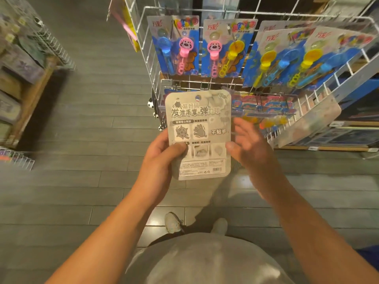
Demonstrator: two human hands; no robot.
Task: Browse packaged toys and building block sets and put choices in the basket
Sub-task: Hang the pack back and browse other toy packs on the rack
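Observation:
I hold a grey carded toy pack [200, 124] upright in front of me, its printed back facing me with black-and-white pictures and a barcode. My left hand [162, 158] grips its lower left corner, thumb across the card. My right hand [249, 144] is just off the pack's right edge, blurred, fingers spread and relaxed, thumb near the card's edge; I cannot tell if it touches. No basket is in view.
A white wire display rack [205, 83] stands straight ahead, hung with blue bubble-wand blister packs [175, 46] above and more carded toys [264, 107] below. Shelves of boxed goods [18, 78] line the left. Dark plank floor [92, 140] lies between; my shoes [173, 222] show below.

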